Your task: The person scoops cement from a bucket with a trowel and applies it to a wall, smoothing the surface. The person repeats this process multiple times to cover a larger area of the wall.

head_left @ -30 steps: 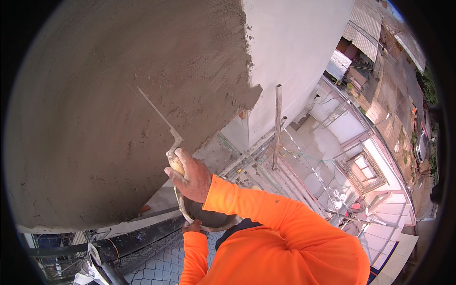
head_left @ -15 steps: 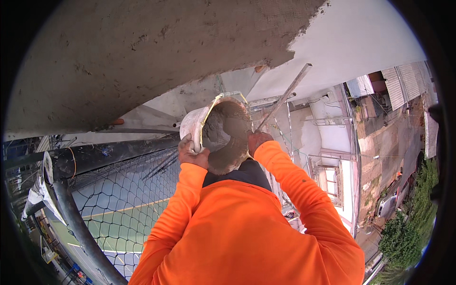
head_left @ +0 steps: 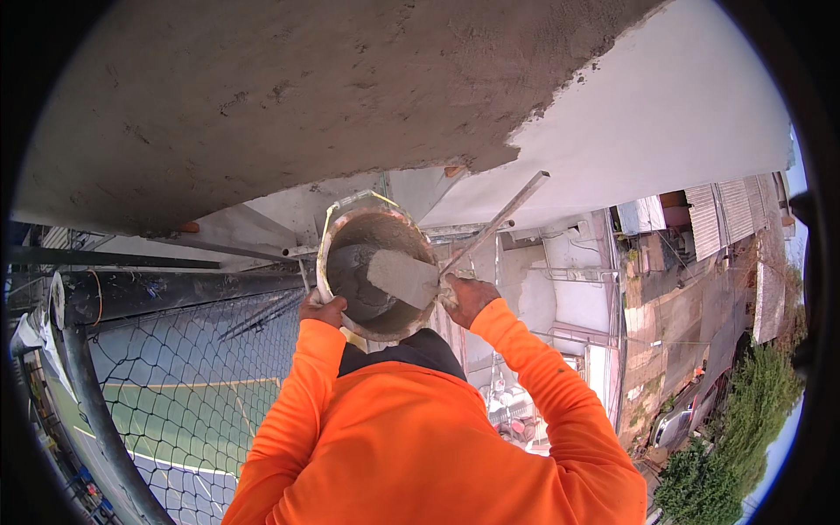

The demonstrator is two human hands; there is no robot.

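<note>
A round bucket (head_left: 325, 278), its inside coated with grey mortar (head_left: 354, 284), is tilted so that its mouth faces up toward me. My left hand (head_left: 324, 309) is closed on the bucket's left rim. On the right side, my right hand (head_left: 470, 298) is closed round a trowel, whose handle is hidden by the fingers. The flat trowel blade (head_left: 402, 276), smeared with mortar, reaches across the bucket's mouth. A yellowish cord handle (head_left: 374, 198) lies along the far rim.
Ahead is a wall with wet grey plaster (head_left: 289, 96) beside a smooth white part (head_left: 665, 114). A metal bar (head_left: 499, 219) slants beyond my right hand. Dark pipes (head_left: 175, 293) and black netting (head_left: 201, 367) are on the left, above a court far below. Roofs and trees lie down right.
The bucket's mouth has turned to face me more, and the trowel blade now shows plainly inside it. My left hand has shifted down and left along the rim. The whole view has shifted slightly.
</note>
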